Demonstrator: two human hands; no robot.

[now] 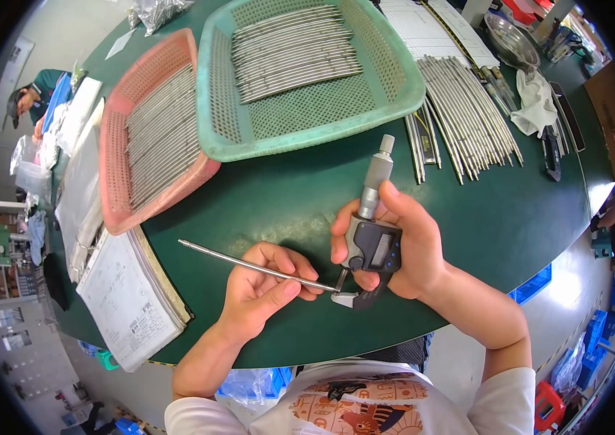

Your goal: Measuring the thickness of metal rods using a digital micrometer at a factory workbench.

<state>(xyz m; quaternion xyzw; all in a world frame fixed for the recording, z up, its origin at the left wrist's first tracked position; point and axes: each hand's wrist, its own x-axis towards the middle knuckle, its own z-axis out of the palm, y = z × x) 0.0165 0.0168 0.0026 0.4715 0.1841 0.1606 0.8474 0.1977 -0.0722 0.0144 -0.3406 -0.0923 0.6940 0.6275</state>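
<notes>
We judge gauging is underway: our left hand (264,283) pinches a thin silver metal rod (249,266) near the table's front edge, its right tip in the grey digital micrometer (371,243) our right hand (402,246) grasps, calling next for closing the spindle.
</notes>
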